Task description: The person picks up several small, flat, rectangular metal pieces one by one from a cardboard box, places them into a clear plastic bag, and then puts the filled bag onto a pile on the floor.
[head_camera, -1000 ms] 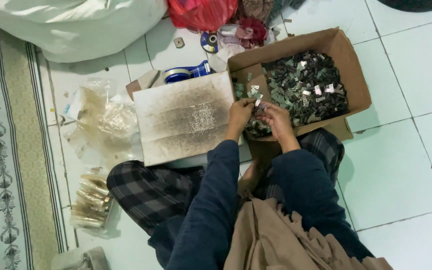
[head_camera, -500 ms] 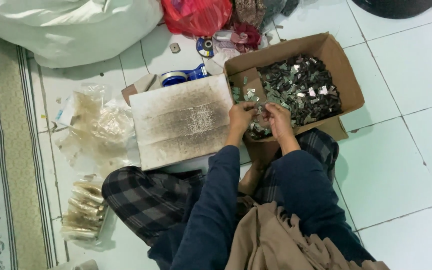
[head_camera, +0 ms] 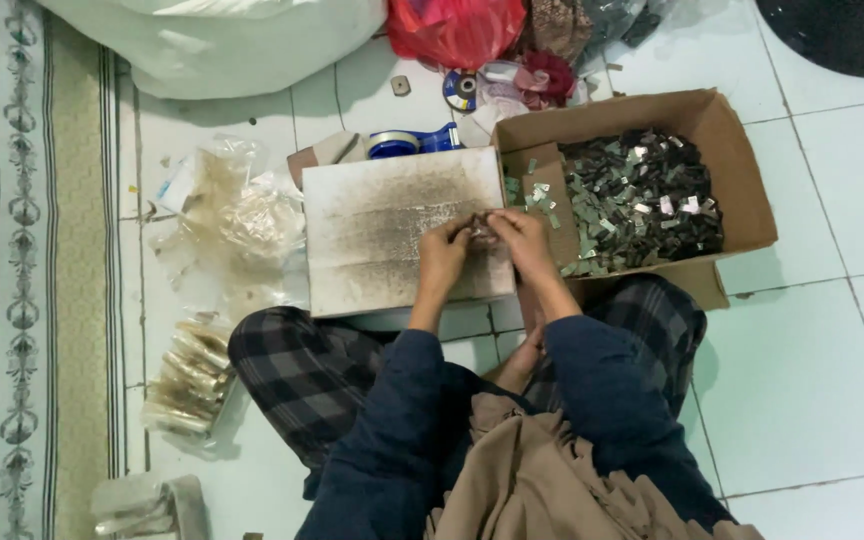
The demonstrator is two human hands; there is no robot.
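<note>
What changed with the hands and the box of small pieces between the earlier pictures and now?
Both hands moved left, away from the cardboard box edge, to over the flat white board. The left hand and right hand now meet fingertip to fingertip around something small and dark; what it is cannot be told. Box, board and plastic bags stayed put.

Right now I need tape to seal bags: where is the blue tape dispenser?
In the head view, the blue tape dispenser lies on the floor tiles, just beyond the white board, left of the cardboard box.
</note>
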